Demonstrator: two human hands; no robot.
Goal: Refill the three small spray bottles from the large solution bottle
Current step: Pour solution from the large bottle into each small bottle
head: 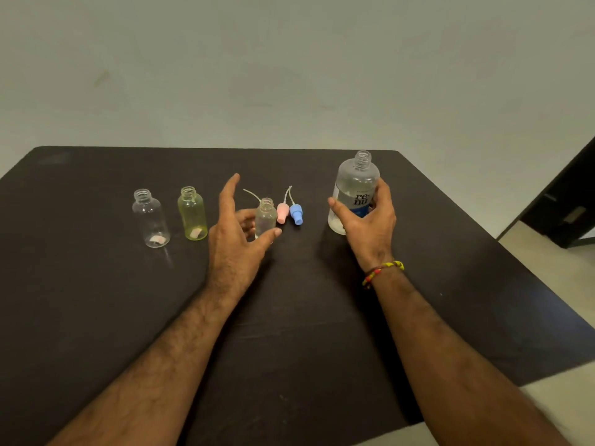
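Note:
Three small uncapped bottles stand on the dark table (96, 317): a clear one (150, 218) at the left, a yellow-tinted one (192, 214) beside it, and a third clear one (266, 217) in the middle. My left hand (236, 233) is spread open around the middle bottle, thumb near its base, fingers behind it, not clearly gripping. My right hand (370, 220) is wrapped around the large uncapped solution bottle (355, 181), which stands upright at the right. A pink spray head (282, 213) and a blue spray head (296, 214) lie between the hands, tubes pointing away.
A thin tube (251, 194) of a third spray head shows behind my left hand; its cap is hidden. The table's right edge (502, 249) runs close to the large bottle. A dark doorway (566, 201) is at the far right.

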